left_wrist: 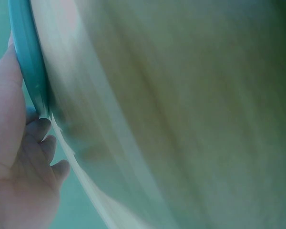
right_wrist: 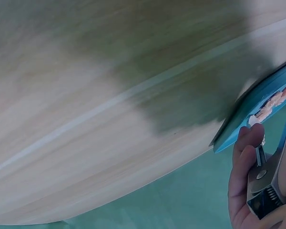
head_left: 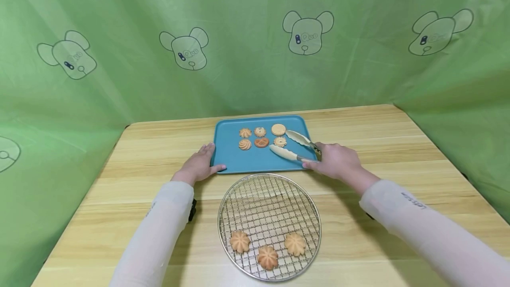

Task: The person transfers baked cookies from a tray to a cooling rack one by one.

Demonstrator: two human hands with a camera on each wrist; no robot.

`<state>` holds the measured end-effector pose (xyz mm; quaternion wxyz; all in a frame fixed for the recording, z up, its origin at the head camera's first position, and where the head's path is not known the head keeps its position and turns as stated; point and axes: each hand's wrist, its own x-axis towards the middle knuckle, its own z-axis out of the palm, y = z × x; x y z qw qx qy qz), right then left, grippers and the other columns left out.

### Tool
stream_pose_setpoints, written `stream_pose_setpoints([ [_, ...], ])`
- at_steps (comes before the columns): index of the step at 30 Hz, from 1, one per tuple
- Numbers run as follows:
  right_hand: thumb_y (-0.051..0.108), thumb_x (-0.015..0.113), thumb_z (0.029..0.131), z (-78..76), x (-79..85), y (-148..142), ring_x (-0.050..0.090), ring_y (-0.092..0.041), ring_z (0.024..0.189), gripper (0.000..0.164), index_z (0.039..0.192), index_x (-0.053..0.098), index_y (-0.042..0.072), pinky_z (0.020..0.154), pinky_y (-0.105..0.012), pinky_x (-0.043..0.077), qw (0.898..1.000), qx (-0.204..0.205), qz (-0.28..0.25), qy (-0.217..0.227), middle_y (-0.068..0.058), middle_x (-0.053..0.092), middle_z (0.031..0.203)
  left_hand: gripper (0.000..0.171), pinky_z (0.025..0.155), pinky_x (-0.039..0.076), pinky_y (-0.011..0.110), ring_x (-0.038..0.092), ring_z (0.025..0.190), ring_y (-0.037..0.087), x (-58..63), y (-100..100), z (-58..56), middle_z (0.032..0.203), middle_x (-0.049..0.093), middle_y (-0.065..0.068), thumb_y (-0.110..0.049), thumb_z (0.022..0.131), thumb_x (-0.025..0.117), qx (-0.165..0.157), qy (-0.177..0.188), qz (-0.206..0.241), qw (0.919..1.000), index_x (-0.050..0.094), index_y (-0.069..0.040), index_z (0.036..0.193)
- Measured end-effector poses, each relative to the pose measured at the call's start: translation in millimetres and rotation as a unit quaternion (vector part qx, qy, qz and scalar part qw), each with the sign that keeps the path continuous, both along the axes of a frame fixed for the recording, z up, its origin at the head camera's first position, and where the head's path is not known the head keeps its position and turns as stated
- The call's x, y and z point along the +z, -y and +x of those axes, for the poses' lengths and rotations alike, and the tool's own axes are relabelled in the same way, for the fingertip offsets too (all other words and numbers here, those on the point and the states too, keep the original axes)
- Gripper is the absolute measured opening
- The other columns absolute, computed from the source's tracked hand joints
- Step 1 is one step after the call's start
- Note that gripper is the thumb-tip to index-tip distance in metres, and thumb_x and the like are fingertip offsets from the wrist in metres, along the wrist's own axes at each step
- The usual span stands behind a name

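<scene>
My right hand [head_left: 335,159] holds metal tongs [head_left: 284,152] with pale scalloped tips, its fingers and thumb around the handles. The tongs' arms stand apart over the right side of a blue tray [head_left: 235,163]. Between their tips, or just beside them, lies a small ring-shaped cookie [head_left: 280,141]. A round cookie [head_left: 278,129] is above it. Further left on the tray are a pretzel-shaped cookie [head_left: 261,142], a swirl cookie [head_left: 245,145] and a flower cookie [head_left: 245,133]. My left hand [head_left: 199,164] touches the tray's front left corner, fingers along the side, thumb at the front edge.
A round wire cooling rack [head_left: 271,207] stands in front of the tray on the wooden table [head_left: 139,176]. Three flower-shaped cookies [head_left: 268,257] lie on its near part. Behind the table hangs a green curtain [head_left: 239,83] with bear outlines.
</scene>
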<state>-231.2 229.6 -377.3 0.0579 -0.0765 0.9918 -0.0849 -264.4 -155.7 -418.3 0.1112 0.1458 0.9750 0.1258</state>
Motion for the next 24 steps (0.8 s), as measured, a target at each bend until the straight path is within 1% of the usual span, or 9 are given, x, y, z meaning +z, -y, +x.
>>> stream_pose_setpoints([
  [4,0.067,0.057,0.082,-0.7,-1.9,0.9,0.050,-0.023,0.059,0.091,0.142,0.041,0.000,0.042,-0.034,0.038,1.000,0.006,-0.001,-0.007,-0.006,0.052,0.065,0.092,0.115,0.012,0.044,0.008,0.143,0.032,0.3,0.0,0.1,0.157,0.009,0.015,-0.057,0.092,0.050,0.000,0.001,0.000,1.0000,0.010,0.001,0.151],
  [12,0.064,0.058,0.084,-1.0,-4.4,3.5,0.052,-0.023,0.060,0.088,0.141,0.042,0.000,0.042,-0.034,0.039,1.000,0.008,0.005,-0.013,-0.007,0.056,0.070,0.091,0.115,0.013,0.044,0.008,0.143,0.033,0.4,-0.5,0.7,0.157,0.010,0.015,-0.056,0.092,0.050,-0.002,-0.002,0.001,1.0000,0.011,0.002,0.151],
  [17,0.061,0.059,0.085,-0.2,-4.4,6.2,0.053,-0.025,0.062,0.085,0.140,0.044,-0.001,0.042,-0.034,0.041,1.000,0.007,0.005,-0.020,-0.017,0.065,0.088,0.092,0.115,0.013,0.044,0.008,0.143,0.032,0.6,-0.7,0.5,0.157,0.010,0.015,-0.057,0.092,0.050,-0.002,-0.001,0.000,1.0000,0.011,0.001,0.151],
  [20,0.059,0.059,0.086,0.5,-4.0,7.1,0.055,-0.026,0.063,0.081,0.139,0.045,-0.001,0.041,-0.034,0.041,1.000,0.007,0.006,-0.022,-0.023,0.066,0.098,0.092,0.115,0.013,0.044,0.008,0.143,0.032,0.4,-0.5,0.1,0.157,0.009,0.015,-0.056,0.092,0.050,-0.001,0.000,0.000,1.0000,0.010,0.001,0.151],
  [24,0.056,0.060,0.087,1.1,-4.2,7.4,0.058,-0.028,0.066,0.078,0.138,0.047,-0.001,0.041,-0.034,0.042,1.000,0.011,0.010,-0.027,-0.025,0.065,0.101,0.091,0.115,0.013,0.044,0.008,0.143,0.032,-0.2,-0.5,0.0,0.157,0.009,0.015,-0.056,0.092,0.050,-0.001,0.001,0.002,1.0000,0.010,0.001,0.151],
])
